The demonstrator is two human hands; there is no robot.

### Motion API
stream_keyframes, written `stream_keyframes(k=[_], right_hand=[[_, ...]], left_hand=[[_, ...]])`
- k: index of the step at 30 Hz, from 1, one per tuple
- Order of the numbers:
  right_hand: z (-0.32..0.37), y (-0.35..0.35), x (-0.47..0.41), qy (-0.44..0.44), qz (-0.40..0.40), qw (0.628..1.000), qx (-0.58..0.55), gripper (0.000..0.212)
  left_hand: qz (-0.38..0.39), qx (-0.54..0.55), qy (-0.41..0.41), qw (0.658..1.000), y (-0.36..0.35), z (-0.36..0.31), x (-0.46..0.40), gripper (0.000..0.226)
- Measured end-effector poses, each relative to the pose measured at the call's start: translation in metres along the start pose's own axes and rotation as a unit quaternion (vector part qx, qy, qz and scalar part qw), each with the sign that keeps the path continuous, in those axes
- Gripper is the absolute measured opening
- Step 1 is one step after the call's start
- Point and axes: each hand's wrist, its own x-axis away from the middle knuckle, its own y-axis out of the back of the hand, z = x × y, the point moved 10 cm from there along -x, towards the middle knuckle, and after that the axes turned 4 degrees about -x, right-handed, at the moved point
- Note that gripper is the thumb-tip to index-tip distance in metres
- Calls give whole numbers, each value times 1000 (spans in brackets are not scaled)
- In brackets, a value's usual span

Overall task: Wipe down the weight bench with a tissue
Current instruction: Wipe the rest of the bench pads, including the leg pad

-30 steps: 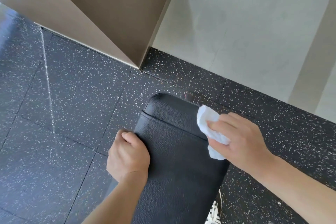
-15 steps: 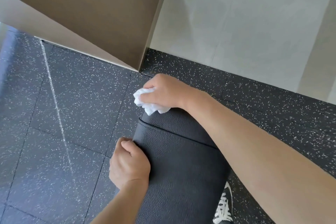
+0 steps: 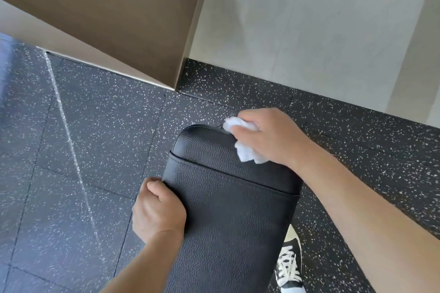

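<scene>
**gymrat_04:** Black pebbled leather, that's the weight bench [image 3: 228, 216] pad, running from the bottom of the shot up toward the wall. A stitched seam crosses it near the far end, and past the seam the pad rounds off.

**lurker_k:** ok and where's the tissue?

**gymrat_04:** White tissue [image 3: 245, 150] is crumpled up at the far right corner of the pad, touching the leather right by the rounded edge. The right hand [image 3: 269, 137] has its fingers curled over it, bunching it against the bench. Bits of tissue stick out above the fingers and below the palm.

**lurker_k:** other hand doing anything?

**gymrat_04:** The left hand [image 3: 158, 213] is on the left edge of the pad, just below the seam. Fingers wrap down over the side so it's gripping the bench edge, thumb tucked on top.

**lurker_k:** what's around it?

**gymrat_04:** Dark rubber floor [image 3: 95, 138] with white speckles and tile joints. A brown panel [image 3: 107, 12] angles in from top left, and a pale grey wall [image 3: 309, 31] meets the floor behind the bench. One black sneaker [image 3: 289, 266] with white laces shows on the floor just right of the pad, at the bottom.
</scene>
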Motion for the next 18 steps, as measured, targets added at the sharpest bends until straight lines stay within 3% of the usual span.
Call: stream_keyframes(k=[5,11,14,18], right_hand=[[44,-38,-50,50,43,997,-51,42],[-30,19,34,17,-18,997,-71,42],[-66,35,88,-11,-94,987,-130,38],[-78,23,117,-46,-244,958,-144,28]], left_hand=[[-5,-5,6,1000,1,1,1,41],[-12,-19,-3,1000,0,1,0,46],[-18,-22,-6,1000,0,1,-1,57],[-31,-17,-15,999,3,-1,1,54]])
